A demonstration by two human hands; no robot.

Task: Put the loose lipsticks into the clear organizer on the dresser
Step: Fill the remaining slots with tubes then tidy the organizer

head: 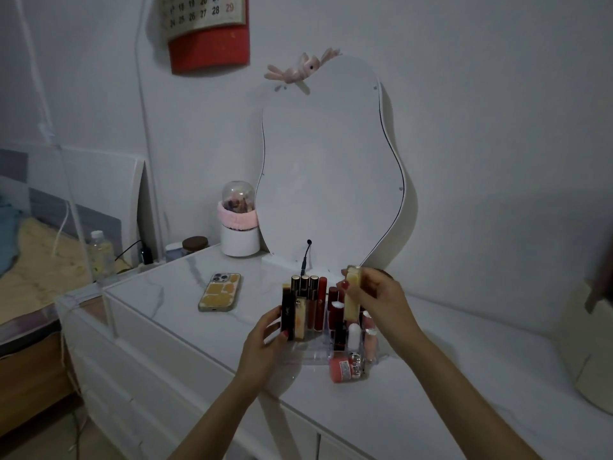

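Fingers [356, 287] of the right hand [381, 298] pinch a pale gold lipstick tube [351, 298] upright above the clear plastic organizer [331, 353] on the white marble-topped desk [431, 376], while the left hand [265, 346] grips a black-and-gold lipstick [288, 313], apparently at the organizer's left edge. A yellow-cased phone [220, 292] lies nearby.
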